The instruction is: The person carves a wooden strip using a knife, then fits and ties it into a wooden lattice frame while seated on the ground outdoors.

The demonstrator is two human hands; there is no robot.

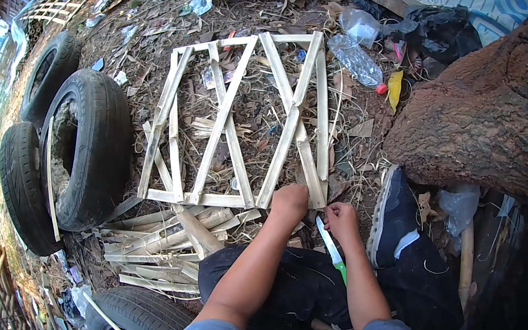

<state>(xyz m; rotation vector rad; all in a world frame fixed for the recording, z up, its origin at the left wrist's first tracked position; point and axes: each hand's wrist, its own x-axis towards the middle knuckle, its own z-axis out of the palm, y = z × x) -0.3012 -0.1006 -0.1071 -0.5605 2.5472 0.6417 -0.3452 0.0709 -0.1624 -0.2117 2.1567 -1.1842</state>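
Observation:
A lattice frame of split bamboo strips (pixel 235 149) lies flat on the ground in front of me, with slanting strips crossing between its far and near edges. My left hand (pixel 291 203) is closed in a fist on its near edge, beside the lower ends of the right-hand strips. Just right of it, my right hand (pixel 342 219) pinches at the near right corner; what lies between the fingers is too small to make out. A knife (pixel 329 242) with a pale blade and green handle lies beside the right hand and forearm, apart from the fingers.
Split bamboo pieces (pixel 160 244) lie piled at the near left. Old tyres (pixel 90 149) stand at the left, with another tyre (pixel 141 324) below. A thick tree trunk (pixel 480 121), a plastic bottle (pixel 356 61) and a black bag (pixel 441 32) are at the right.

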